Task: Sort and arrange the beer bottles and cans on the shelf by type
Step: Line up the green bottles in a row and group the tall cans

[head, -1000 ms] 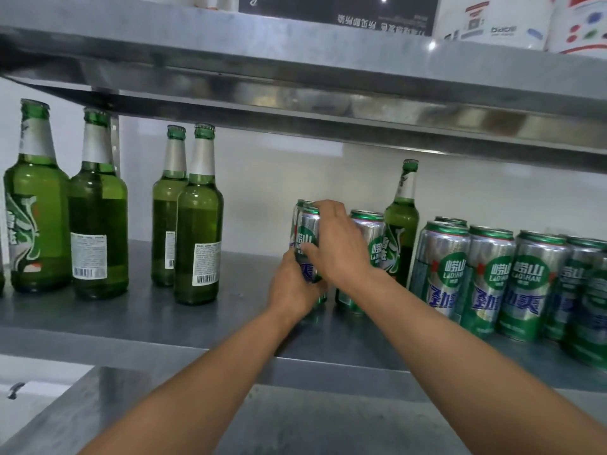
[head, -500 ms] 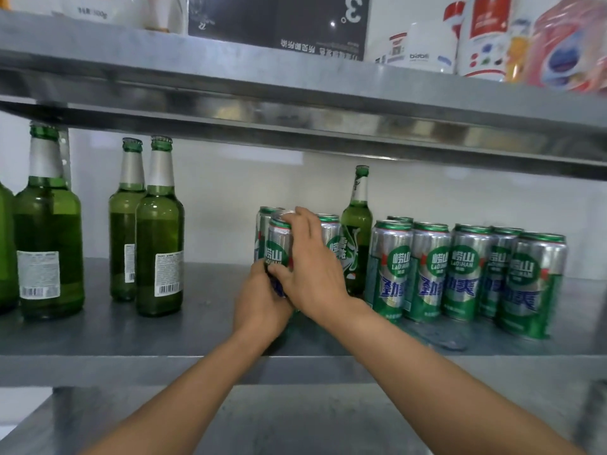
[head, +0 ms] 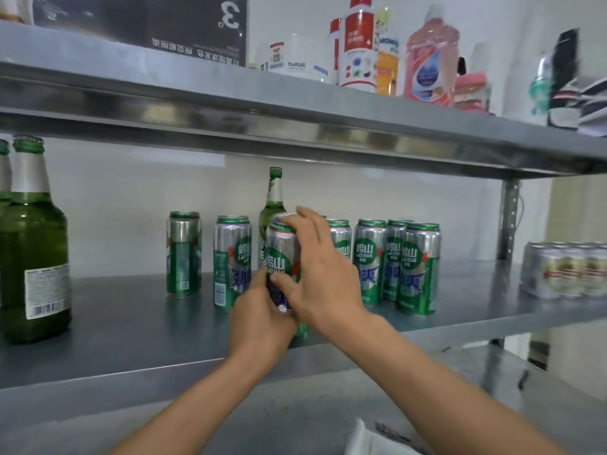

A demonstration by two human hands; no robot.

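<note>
Steel shelf (head: pixel 131 339) across the whole view, and a second steel shelf (head: pixel 295 103) above it at twelve o'clock carrying a black box (head: pixel 147 24) and a pink bottle (head: pixel 427 60) among other household containers.

Far out at nine o'clock stands a big green beer bottle (head: pixel 34 251), upright, barcode label facing us, with another bottle's edge just showing behind it. At three o'clock from the hands there's a tight cluster of green-and-silver cans (head: pixel 417 267), all upright and touching one another. Further round at three o'clock, well apart from them past the shelf post, sits a pack of pale silver cans (head: pixel 565 270), blurred.

Now the hands, right in the middle. The right hand (head: pixel 325 280) grips the can (head: pixel 281 254), fingers (head: pixel 308 218) reaching over its top rim, thumb pressed on its front. The left hand (head: pixel 259 323) comes in from six o'clock with its fingers curled round the can's lower half. The can is near the shelf's front edge, leaning slightly; whether its base is on the steel, I cannot tell.

At nine o'clock of it stand two lone cans (head: pixel 231 261), the nearer just beside the hands. Behind at twelve o'clock, a slim green bottle (head: pixel 273 198) stands upright.
</note>
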